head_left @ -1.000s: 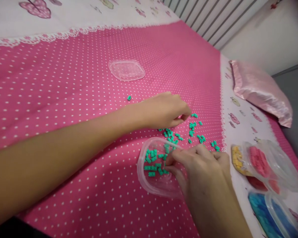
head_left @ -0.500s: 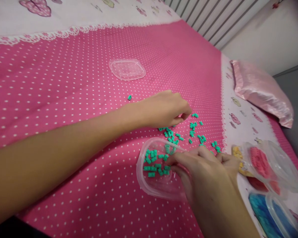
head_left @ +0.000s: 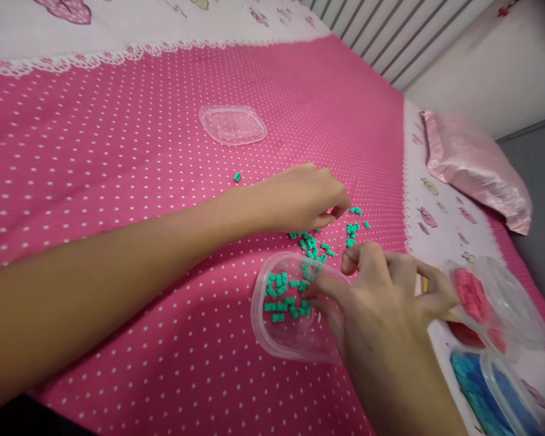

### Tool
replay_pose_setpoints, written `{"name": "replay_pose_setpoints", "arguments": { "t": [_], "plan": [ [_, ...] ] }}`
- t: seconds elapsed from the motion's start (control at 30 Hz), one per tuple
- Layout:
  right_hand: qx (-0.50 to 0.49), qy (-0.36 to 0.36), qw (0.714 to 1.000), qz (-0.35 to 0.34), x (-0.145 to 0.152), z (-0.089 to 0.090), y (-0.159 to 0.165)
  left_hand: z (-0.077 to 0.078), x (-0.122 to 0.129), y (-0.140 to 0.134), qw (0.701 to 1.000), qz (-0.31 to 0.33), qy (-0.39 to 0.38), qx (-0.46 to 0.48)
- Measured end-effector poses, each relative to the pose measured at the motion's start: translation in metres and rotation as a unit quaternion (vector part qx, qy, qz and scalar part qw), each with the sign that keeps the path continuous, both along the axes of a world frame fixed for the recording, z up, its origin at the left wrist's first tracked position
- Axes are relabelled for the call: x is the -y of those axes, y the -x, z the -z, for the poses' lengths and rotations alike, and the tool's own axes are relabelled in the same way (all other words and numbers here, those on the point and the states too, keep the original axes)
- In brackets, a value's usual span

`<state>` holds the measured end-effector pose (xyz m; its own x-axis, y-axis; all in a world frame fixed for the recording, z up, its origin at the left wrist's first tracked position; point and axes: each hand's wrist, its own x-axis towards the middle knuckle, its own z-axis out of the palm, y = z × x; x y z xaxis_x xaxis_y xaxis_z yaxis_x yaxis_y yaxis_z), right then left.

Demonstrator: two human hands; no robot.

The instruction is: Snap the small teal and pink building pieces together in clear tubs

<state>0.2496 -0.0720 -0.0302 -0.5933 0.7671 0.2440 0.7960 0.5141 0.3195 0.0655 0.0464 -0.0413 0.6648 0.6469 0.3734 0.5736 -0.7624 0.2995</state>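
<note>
My left hand point(head_left: 311, 197) is above the pink dotted cover, its fingers curled down beside loose green toy bricks point(head_left: 315, 247). Its fingertips are partly hidden, so I cannot make out what they hold, if anything. The clear plastic container point(head_left: 258, 330) stands nearer to me with several green bricks point(head_left: 277, 284) inside. Over its right side reaches my right hand point(head_left: 381, 303). Thumb and index finger are pinched together inside, close to the bricks; the other fingers are raised. Whatever lies between the pinched fingertips is too small to make out.
A clear lid point(head_left: 233, 125) lies farther back, with a single green brick point(head_left: 237, 177) in front of it. At right are clear containers with pink pieces point(head_left: 471, 295) and blue pieces point(head_left: 475, 387). Beyond them rests a pink satin pillow point(head_left: 476, 163).
My right hand's other fingers have lifted and spread to the right, while its thumb and index finger stay inside the container. My left hand has barely moved.
</note>
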Motion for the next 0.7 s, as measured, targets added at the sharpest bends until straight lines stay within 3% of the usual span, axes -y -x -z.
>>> {"name": "replay_pose_setpoints", "arguments": {
  "t": [0.43, 0.7],
  "plan": [
    [-0.038, 0.038, 0.998, -0.044, -0.0008, 0.0025, -0.0007, -0.003, 0.0018, -0.0006, 1.0, -0.006, 0.01, -0.008],
    [-0.098, 0.046, 0.994, -0.012, -0.001, -0.0037, -0.0012, -0.0011, 0.0004, 0.0006, 1.0, -0.003, 0.001, -0.005]
  ]
}}
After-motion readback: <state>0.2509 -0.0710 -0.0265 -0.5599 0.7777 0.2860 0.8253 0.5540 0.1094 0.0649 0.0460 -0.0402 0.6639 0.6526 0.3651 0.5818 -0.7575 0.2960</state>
